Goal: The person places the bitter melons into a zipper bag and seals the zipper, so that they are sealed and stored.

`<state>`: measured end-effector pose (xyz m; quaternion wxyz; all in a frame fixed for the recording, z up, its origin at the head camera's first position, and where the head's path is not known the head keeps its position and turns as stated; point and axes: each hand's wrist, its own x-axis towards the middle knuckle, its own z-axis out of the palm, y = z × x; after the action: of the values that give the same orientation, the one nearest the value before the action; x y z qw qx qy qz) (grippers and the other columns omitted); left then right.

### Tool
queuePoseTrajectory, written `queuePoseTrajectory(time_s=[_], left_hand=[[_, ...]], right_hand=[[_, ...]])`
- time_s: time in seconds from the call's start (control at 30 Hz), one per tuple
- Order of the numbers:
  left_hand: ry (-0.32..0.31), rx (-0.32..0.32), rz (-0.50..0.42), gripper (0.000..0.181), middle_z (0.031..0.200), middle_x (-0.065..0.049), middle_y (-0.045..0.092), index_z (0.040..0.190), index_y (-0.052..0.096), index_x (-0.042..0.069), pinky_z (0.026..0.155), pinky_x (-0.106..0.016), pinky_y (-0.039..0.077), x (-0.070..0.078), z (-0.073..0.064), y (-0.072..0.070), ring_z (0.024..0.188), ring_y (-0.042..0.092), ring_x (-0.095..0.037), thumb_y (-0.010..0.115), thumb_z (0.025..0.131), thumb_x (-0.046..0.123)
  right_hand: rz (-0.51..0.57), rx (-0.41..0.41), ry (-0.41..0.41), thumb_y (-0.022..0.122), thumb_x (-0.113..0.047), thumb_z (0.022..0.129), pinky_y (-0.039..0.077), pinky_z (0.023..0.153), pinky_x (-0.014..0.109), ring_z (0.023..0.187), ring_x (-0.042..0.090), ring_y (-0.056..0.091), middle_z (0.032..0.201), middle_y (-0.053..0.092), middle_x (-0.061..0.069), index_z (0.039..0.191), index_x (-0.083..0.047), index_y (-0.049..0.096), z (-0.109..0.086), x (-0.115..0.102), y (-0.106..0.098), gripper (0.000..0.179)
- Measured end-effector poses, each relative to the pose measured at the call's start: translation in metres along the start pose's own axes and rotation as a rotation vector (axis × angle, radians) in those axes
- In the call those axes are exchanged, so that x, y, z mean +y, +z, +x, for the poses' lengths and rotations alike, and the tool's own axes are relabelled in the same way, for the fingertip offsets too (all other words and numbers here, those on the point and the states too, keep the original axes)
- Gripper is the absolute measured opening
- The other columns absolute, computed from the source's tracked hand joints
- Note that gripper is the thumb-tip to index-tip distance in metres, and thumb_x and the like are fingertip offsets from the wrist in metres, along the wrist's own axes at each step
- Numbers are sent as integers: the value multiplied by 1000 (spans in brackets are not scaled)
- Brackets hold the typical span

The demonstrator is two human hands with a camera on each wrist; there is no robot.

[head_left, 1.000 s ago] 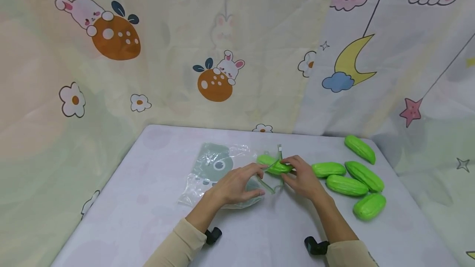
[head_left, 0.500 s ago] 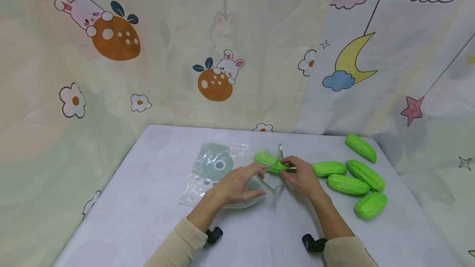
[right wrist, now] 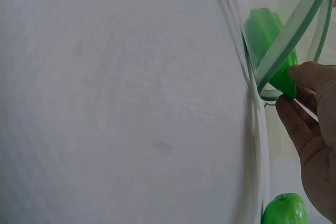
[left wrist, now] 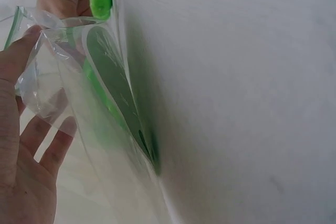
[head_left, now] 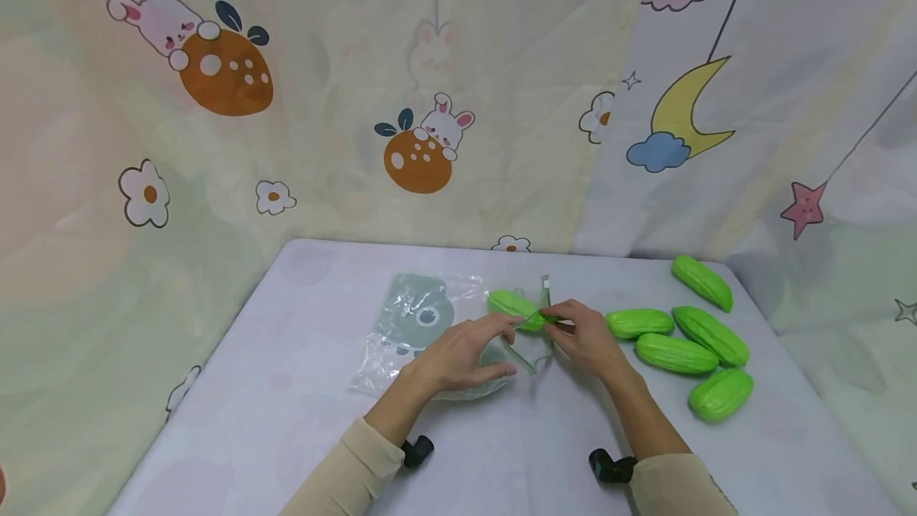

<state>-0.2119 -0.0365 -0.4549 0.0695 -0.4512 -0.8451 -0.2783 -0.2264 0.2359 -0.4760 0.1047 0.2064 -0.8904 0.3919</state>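
Note:
A clear zip bag (head_left: pixel 372 365) with a grey-green cartoon print lies on the table, its green-edged mouth spread toward the right. My left hand (head_left: pixel 458 353) is at that mouth, thumb and fingers well apart; in the left wrist view, a fingertip (left wrist: pixel 35 29) touches the film. A ridged green cucumber (head_left: pixel 507 301) lies mostly inside the bag, seen through the plastic. My right hand (head_left: pixel 587 341) pinches its near end at the opening. In the right wrist view, the thumb (right wrist: pixel 310 72) is on the cucumber (right wrist: pixel 262 32) and the fingers are below it.
Several loose green cucumbers (head_left: pixel 676 354) lie on the table right of my right hand, one of them (head_left: pixel 702 283) by the far right corner. A printed cloth (head_left: pixel 322 142) hangs behind the table. Each wrist carries a black camera mount (head_left: pixel 610 466).
The cucumber has slid left, deeper into the bag, with the right hand's fingers following at its end. The left hand has stayed at the bag's mouth.

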Motion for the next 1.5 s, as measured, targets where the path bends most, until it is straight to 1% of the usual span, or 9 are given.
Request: queuePoseTrajectory(time_s=[0.13,0.27,0.47,0.63,0.9,1.03,1.27,1.37,1.5], left_hand=[[-6,6,-2,57,122,7,65,141,54,19,77,-20,48,1,0,1,87,57,-7,77,93,38],[-21,1,-5,46,134,5,64,131,57,22,76,-22,48,2,1,1,88,59,-11,77,93,37],[-42,-16,-10,40,148,5,56,123,59,19,81,-22,51,3,-2,-2,99,63,-9,77,93,38],[-69,-15,-13,40,152,4,53,122,58,18,86,-28,54,3,-5,-4,113,64,-12,77,93,38],[-80,-30,-15,39,156,7,49,121,57,20,87,-30,54,3,-5,-1,112,64,-13,76,93,39],[-75,-33,-14,39,156,6,49,121,57,20,88,-30,54,3,-5,-1,115,64,-13,76,94,40],[-67,-31,-8,40,155,5,50,122,58,18,86,-28,54,2,-5,-4,114,64,-12,76,94,40],[-67,-32,-7,39,155,5,50,121,57,20,86,-28,54,2,-5,-4,114,64,-12,75,94,41],[-74,-35,-8,40,155,7,49,122,57,19,86,-28,54,2,-5,-4,113,64,-12,75,94,41]], right_hand=[[16,-25,-16,72,1,93,58,91,45,110,37,69,116,68,16,120,2,71,-3,2,-5,27],[8,-12,-40,70,4,93,58,92,48,111,40,68,116,68,19,122,3,69,-8,3,-12,29],[-60,21,-92,73,7,89,59,89,48,105,39,69,111,68,19,118,5,70,-17,3,-26,29],[-114,-2,-86,73,6,89,58,90,48,106,37,68,111,68,18,117,3,71,-22,3,-37,29],[-258,-12,-107,75,1,88,57,84,50,101,34,68,111,70,10,118,-4,72,-37,4,-56,30],[-296,7,-136,77,2,86,57,84,47,102,32,68,111,70,6,118,-8,72,-44,4,-69,33],[-383,63,-233,82,3,79,50,86,31,101,28,67,110,71,6,111,-8,74,-54,11,-86,34],[-419,50,-224,83,1,78,49,87,34,102,28,66,110,70,5,110,-8,74,-60,14,-96,35],[-453,20,-184,83,-3,79,49,89,48,105,32,65,111,70,5,112,-8,73,-69,16,-111,35]])
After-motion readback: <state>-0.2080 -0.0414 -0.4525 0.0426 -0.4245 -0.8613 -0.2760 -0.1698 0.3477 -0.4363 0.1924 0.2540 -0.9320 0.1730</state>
